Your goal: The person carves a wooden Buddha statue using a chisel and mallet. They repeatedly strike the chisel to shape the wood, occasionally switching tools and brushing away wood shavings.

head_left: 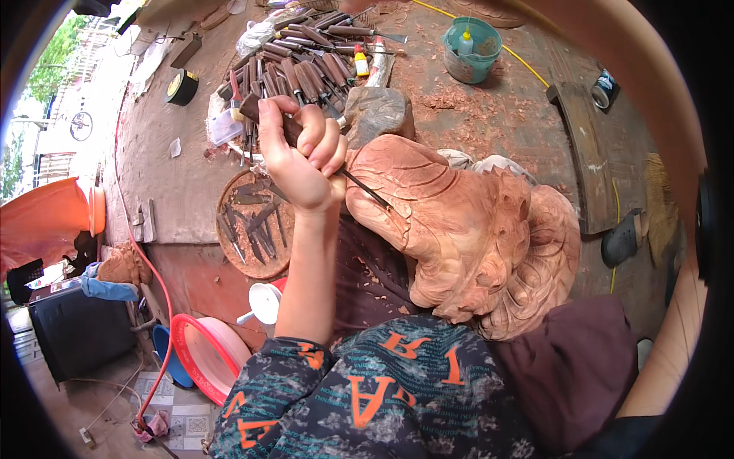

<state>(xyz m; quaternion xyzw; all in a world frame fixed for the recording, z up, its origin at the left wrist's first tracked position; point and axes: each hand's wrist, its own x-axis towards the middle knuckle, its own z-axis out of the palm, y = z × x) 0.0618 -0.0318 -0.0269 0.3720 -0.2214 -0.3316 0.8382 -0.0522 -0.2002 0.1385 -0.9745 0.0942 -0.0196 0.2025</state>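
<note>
"Blurred and close, your right forearm [638,84] sweeps down the right side. What is its hand doing?"

"I can't tell; that hand is out of sight."

"And the carving [466,229]?"

"Right of centre, lying across the lap against brown trousers [569,356]. It's reddish wood, cut with curving folds and knobbly ridges."

"Anything touching it?"

"One chisel [368,191]. My left hand [302,153] has its fingers curled tightly round the handle, and the dark shaft slants down to the right, its tip at the carving's left part."

"What's around that?"

"Just beyond the carving, a stone block [378,111]. Past it lies a heap of tools [306,69], mostly brown-handled. Left of the carving, a round tray [227,249] holds dark blades [266,226]."

"Farther out?"

"At the top, a green bucket [468,70] with a yellow-capped bottle [466,43] in it, and wood chips [447,102] scattered near. On the right, a plank [585,161]; at lower left, a red-rimmed basin [222,348]."
</note>
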